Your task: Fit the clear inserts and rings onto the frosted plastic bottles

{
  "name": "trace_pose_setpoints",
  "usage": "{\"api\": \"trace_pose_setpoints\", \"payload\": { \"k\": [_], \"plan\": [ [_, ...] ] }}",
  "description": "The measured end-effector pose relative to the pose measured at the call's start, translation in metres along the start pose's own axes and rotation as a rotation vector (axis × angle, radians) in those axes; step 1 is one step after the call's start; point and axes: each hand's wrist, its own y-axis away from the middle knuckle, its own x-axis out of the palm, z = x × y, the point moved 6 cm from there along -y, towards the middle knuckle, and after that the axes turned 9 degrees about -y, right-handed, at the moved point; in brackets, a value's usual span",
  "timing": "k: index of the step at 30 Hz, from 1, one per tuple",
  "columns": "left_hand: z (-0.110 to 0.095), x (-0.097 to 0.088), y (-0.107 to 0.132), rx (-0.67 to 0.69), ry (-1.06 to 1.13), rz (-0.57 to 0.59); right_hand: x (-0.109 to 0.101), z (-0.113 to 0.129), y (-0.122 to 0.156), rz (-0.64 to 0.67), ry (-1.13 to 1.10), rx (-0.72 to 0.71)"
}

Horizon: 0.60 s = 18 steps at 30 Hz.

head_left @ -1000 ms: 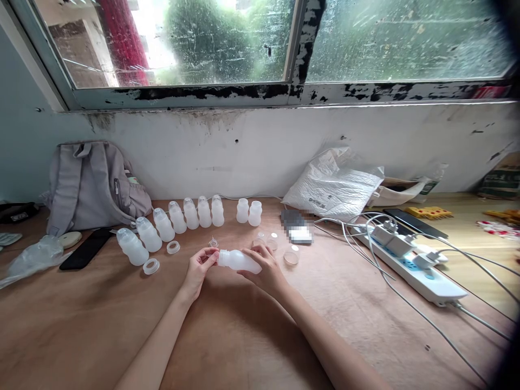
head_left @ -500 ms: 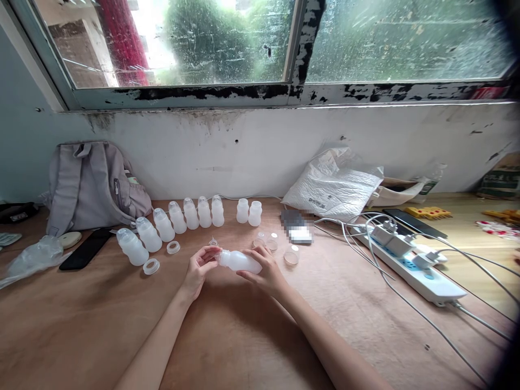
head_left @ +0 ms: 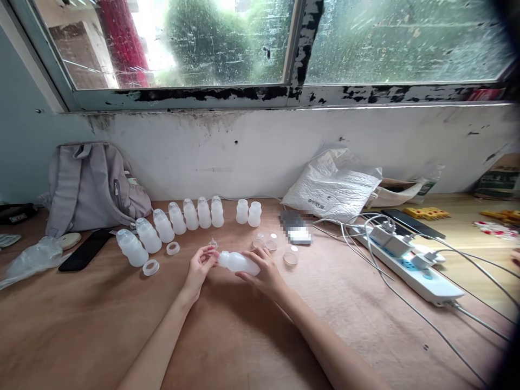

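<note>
Lying sideways above the table, a frosted white baby bottle [head_left: 239,262] has its narrow neck pointing left. My right hand [head_left: 266,269] is closed around its body from the right. At the bottle's mouth, my left hand [head_left: 200,269] is closed in a pinch; what its fingertips hold is too small and hidden to make out. A clear bottle nipple [head_left: 213,242] stands just behind my left fingers. Beyond my right hand are several clear round caps, one cap [head_left: 291,257] standing apart on the right. Two white screw rings [head_left: 150,267] lie to the left.
A curved row of capped baby bottles [head_left: 162,225] stands at the back left, beside two open bottles [head_left: 254,214]. A phone [head_left: 86,250] and grey backpack [head_left: 93,187] are further left. On the right are a silver bag [head_left: 331,187] and a power strip [head_left: 410,265] with loose cables.
My left fingertips have shifted slightly at the bottle's mouth, and more of the neck shows. The bottle stays in my right hand, nearly in the same place.
</note>
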Motion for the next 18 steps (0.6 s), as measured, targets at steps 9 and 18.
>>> {"api": "trace_pose_setpoints", "payload": {
  "k": [9,18],
  "plan": [
    [-0.001,0.014,0.007,-0.018,0.086,0.08,0.007,-0.003,0.004,0.011,-0.211,0.169],
    [-0.006,0.023,0.02,-0.037,0.2,0.232,0.052,0.002,0.024,0.423,-1.201,0.783]
  ]
}}
